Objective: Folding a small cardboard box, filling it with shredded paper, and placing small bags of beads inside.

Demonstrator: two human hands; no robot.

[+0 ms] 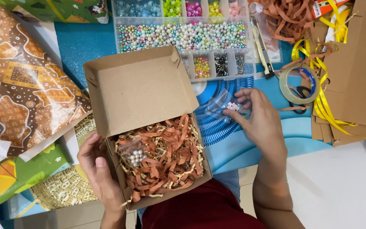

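Kraft cardboard box (149, 91), lid open, brown and cream paper shred (170, 157) inside

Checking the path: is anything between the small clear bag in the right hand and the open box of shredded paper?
Nothing visible: the small clear plastic bag in the right hand sits just right of the open brown cardboard box, only bare tabletop between.

Bead organizer (183, 36), tape roll (298, 84), scissors (300, 91)

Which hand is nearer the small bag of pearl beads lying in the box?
Left. The left hand grips the box's edge beside the bead bag; the right hand is off to the right, holding another small bag.
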